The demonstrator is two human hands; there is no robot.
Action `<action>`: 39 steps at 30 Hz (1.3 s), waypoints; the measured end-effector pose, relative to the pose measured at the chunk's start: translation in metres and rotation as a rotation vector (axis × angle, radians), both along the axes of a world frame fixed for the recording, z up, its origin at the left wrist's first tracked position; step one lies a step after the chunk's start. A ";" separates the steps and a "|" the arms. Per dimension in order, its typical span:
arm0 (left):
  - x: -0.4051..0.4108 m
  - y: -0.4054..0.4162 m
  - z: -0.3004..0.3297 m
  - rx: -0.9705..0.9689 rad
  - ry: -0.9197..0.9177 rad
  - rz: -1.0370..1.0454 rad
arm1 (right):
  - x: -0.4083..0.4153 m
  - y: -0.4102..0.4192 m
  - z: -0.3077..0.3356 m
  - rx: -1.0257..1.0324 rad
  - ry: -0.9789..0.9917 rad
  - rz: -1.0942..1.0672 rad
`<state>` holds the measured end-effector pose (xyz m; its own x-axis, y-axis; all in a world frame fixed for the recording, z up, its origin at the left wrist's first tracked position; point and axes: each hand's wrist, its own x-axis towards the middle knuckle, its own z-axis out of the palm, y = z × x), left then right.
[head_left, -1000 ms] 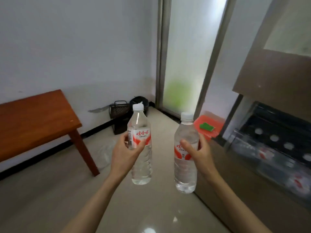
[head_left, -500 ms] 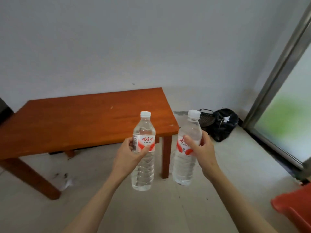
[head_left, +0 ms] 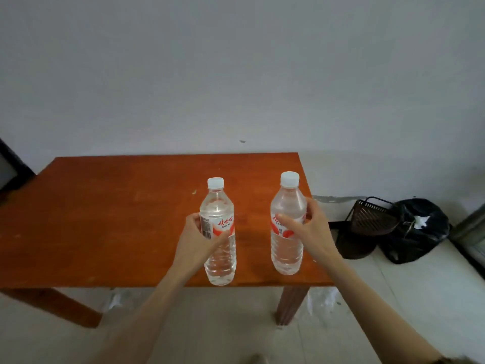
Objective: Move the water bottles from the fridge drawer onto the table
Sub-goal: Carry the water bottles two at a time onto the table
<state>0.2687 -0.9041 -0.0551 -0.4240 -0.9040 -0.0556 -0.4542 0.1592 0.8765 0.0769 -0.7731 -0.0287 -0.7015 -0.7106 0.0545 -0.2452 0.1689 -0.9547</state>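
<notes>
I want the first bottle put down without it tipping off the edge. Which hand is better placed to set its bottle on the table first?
The left hand, probably. Its bottle is well in from the side edge of the table, while the right hand holds its bottle close to the right corner.

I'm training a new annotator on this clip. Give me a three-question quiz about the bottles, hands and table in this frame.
1. True or false: both clear plastic water bottles have white caps on.
2. Which hand holds the bottle nearer the table's right edge? A) left B) right
3. Fill in: the tabletop is reddish-brown ____.

Key:
1. True: left clear plastic water bottle, right clear plastic water bottle.
2. B: right hand; the left hand holds the other.
3. Wood: reddish-brown wooden table.
</notes>
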 end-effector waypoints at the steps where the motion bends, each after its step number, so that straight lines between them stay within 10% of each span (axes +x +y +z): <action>1: -0.012 -0.019 -0.002 0.011 -0.013 0.012 | -0.013 -0.020 -0.001 0.033 0.013 0.028; 24: -0.206 -0.411 -0.068 -0.012 -0.067 0.047 | -0.186 -0.433 -0.084 0.148 -0.070 -0.039; 39: -0.250 -0.450 -0.094 -0.025 -0.098 0.079 | -0.187 -0.507 -0.102 0.242 0.039 -0.011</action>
